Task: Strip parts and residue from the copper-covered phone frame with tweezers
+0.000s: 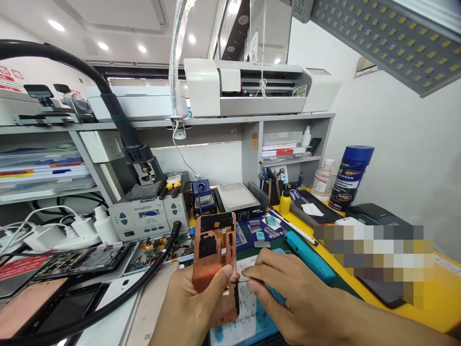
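Observation:
My left hand [190, 298] grips a phone screen panel [211, 254] by its lower part, thumb across the face and fingers behind. The panel stands tilted up, its copper-coloured back towards me, with black patches and a flex strip along it. Close by the panel's right edge, my right hand [291, 288] has thumb and forefinger brought together in a pinch. Whatever lies between those fingertips is too small to make out. Beneath both hands is a blue-edged work pad [264, 315] with a pale, marked surface.
A black hose [151, 276] curves across the left side, over several phones and a tray of small parts [151, 252]. A rework station [144, 218] and a hot plate [239, 199] stand behind. To the right lie a teal tool [309, 257] and a blue spray can [351, 178].

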`<state>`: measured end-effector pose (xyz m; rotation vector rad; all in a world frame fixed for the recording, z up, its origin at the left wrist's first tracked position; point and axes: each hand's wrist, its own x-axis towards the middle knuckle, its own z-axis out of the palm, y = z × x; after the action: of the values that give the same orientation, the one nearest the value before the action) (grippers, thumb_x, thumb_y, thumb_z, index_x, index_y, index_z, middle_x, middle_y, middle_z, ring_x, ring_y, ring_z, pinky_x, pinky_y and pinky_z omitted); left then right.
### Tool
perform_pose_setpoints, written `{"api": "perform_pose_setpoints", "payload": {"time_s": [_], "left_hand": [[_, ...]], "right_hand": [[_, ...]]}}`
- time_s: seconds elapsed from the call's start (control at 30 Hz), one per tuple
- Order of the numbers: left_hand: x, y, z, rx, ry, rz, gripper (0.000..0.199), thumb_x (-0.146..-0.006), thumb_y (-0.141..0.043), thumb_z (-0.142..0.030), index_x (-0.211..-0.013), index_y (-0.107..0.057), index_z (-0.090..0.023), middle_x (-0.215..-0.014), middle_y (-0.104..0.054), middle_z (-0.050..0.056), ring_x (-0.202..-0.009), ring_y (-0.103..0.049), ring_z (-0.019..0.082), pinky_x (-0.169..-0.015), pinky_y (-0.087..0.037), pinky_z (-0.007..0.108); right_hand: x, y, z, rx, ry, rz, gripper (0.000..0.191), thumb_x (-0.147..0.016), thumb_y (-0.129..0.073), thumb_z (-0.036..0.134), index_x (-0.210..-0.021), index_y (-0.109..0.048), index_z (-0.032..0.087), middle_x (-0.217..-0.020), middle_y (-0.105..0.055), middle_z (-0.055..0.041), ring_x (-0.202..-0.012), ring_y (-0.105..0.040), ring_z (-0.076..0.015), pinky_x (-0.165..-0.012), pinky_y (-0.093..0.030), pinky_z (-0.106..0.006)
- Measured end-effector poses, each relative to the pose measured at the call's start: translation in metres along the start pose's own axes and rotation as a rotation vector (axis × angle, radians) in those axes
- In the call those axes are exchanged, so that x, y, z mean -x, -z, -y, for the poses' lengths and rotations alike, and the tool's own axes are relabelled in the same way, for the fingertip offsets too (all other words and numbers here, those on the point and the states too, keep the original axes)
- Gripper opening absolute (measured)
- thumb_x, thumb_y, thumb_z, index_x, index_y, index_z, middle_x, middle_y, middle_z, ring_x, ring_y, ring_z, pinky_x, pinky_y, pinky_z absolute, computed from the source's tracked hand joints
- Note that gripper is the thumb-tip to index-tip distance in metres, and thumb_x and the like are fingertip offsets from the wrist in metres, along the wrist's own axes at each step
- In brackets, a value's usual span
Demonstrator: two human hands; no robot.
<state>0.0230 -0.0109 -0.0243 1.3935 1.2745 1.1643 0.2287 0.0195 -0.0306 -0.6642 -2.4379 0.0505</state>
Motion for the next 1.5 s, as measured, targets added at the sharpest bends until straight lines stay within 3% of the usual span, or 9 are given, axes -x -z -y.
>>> {"api": "perform_pose_setpoints", "payload": {"time_s": [0.17,0.33,0.53,0.67,0.9,1.03,1.17,1.37,1.5], "left_hand": [[0.003,-0.005,-0.002,0.027,-0.015,-0.076,0.042,-0.081,-0.067,-0.049,-0.057,-0.051,-0.018,-0.060,-0.040,-0.004,-0.060,-0.031,0.012,-0.056,-0.029,0.022],[0.005,-0.008,-0.002,0.125,-0.027,-0.102,0.039,-0.080,-0.071,-0.044,-0.056,-0.052,-0.018,-0.059,-0.043,-0.005,-0.058,-0.032,0.010,-0.053,-0.030,0.021],[0.004,-0.010,-0.004,0.121,-0.072,-0.118,0.037,-0.081,-0.069,-0.041,-0.054,-0.056,-0.019,-0.058,-0.051,-0.003,-0.057,-0.040,0.012,-0.057,-0.037,0.022],[0.004,-0.011,-0.006,0.139,-0.079,-0.102,0.038,-0.081,-0.068,-0.040,-0.053,-0.054,-0.019,-0.057,-0.044,-0.004,-0.056,-0.037,0.012,-0.057,-0.036,0.023],[0.005,-0.010,0.001,0.094,-0.031,-0.082,0.041,-0.085,-0.066,-0.044,-0.057,-0.048,-0.019,-0.058,-0.036,-0.005,-0.055,-0.028,0.010,-0.049,-0.026,0.022],[0.005,-0.010,0.001,0.084,-0.052,-0.103,0.042,-0.084,-0.068,-0.044,-0.058,-0.048,-0.018,-0.061,-0.037,-0.004,-0.059,-0.029,0.010,-0.050,-0.028,0.021],[0.005,-0.009,-0.001,0.120,-0.033,-0.096,0.036,-0.082,-0.069,-0.044,-0.063,-0.059,-0.016,-0.066,-0.048,-0.001,-0.065,-0.039,0.012,-0.058,-0.038,0.021],[0.005,-0.010,-0.001,0.183,0.020,-0.110,0.042,-0.079,-0.072,-0.050,-0.062,-0.057,-0.015,-0.060,-0.035,-0.005,-0.056,-0.026,0.008,-0.047,-0.025,0.018],[0.005,-0.010,-0.001,0.211,0.077,-0.112,0.045,-0.075,-0.074,-0.054,-0.065,-0.059,-0.014,-0.062,-0.038,-0.004,-0.057,-0.029,0.008,-0.048,-0.030,0.018]], "right_hand": [[-0.001,0.001,0.001,0.049,0.052,0.005,0.020,-0.101,-0.043,0.014,-0.099,-0.063,0.016,-0.089,-0.066,-0.0066,-0.086,-0.062,-0.0195,-0.072,-0.047,-0.031],[0.001,-0.005,-0.002,0.088,0.119,-0.037,0.021,-0.101,-0.042,0.009,-0.107,-0.062,0.015,-0.092,-0.068,-0.0054,-0.086,-0.062,-0.0200,-0.070,-0.045,-0.032],[0.000,-0.008,-0.001,-0.019,0.051,-0.119,0.015,-0.100,-0.047,0.011,-0.105,-0.061,0.016,-0.090,-0.066,-0.0047,-0.087,-0.062,-0.0184,-0.071,-0.045,-0.029],[-0.001,-0.007,0.000,0.011,0.038,-0.115,0.013,-0.099,-0.048,0.011,-0.099,-0.060,0.017,-0.087,-0.065,-0.0032,-0.084,-0.061,-0.0180,-0.064,-0.041,-0.030],[-0.001,-0.009,-0.002,0.185,0.202,-0.158,0.017,-0.098,-0.045,0.005,-0.102,-0.059,0.013,-0.090,-0.068,-0.0045,-0.086,-0.063,-0.0201,-0.062,-0.039,-0.032],[0.001,-0.009,0.001,0.133,0.078,-0.121,0.016,-0.100,-0.044,0.012,-0.097,-0.059,0.016,-0.083,-0.065,-0.0038,-0.074,-0.061,-0.0189,-0.062,-0.043,-0.032],[0.002,-0.005,0.005,0.059,-0.011,-0.089,0.016,-0.098,-0.046,0.019,-0.106,-0.060,0.016,-0.089,-0.065,-0.0074,-0.082,-0.062,-0.0218,-0.068,-0.048,-0.033],[0.000,-0.003,0.001,0.121,0.143,-0.038,0.024,-0.097,-0.041,0.006,-0.107,-0.062,0.013,-0.091,-0.067,-0.0084,-0.088,-0.062,-0.0215,-0.075,-0.049,-0.032],[0.001,-0.004,-0.001,0.191,0.204,-0.053,0.025,-0.093,-0.044,0.004,-0.108,-0.062,0.012,-0.091,-0.068,-0.0085,-0.087,-0.062,-0.0225,-0.066,-0.046,-0.032]]}}
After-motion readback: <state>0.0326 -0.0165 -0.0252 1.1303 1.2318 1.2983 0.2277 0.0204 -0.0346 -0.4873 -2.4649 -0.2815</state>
